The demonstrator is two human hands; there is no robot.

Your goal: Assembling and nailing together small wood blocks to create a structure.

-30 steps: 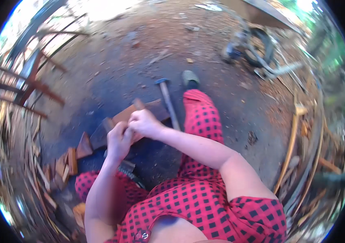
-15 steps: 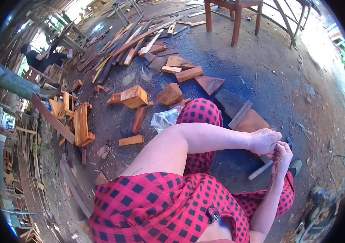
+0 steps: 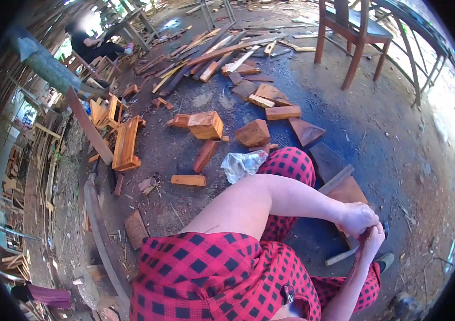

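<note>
My left hand (image 3: pixel 358 218) is curled closed at the end of my bent bare arm, out to the right past my plaid-covered knee (image 3: pixel 289 165). Against its fingers presses my right hand (image 3: pixel 372 241), also closed, its arm rising from the lower edge. Whatever lies between the fingertips is too small or hidden to make out. Just beyond the hands is a flat brown board (image 3: pixel 349 188) on the ground, a grey wooden strip (image 3: pixel 336 179) lying along its edge. The end of a pale strip (image 3: pixel 341 257) shows beside my right wrist.
Wooden blocks (image 3: pixel 253 133), a clear plastic bag (image 3: pixel 242 165) and a small wooden frame (image 3: pixel 126 143) lie on the dirt floor. Farther off are a heap of planks (image 3: pixel 222 53) and a chair (image 3: pixel 353 45). A person (image 3: pixel 96 45) sits at the far left beside a slanting trunk (image 3: pixel 43 61).
My view has swung up and left, so the scene sits lower and farther right. My right fingers, raised in a pinch before, now press closer against my left hand.
</note>
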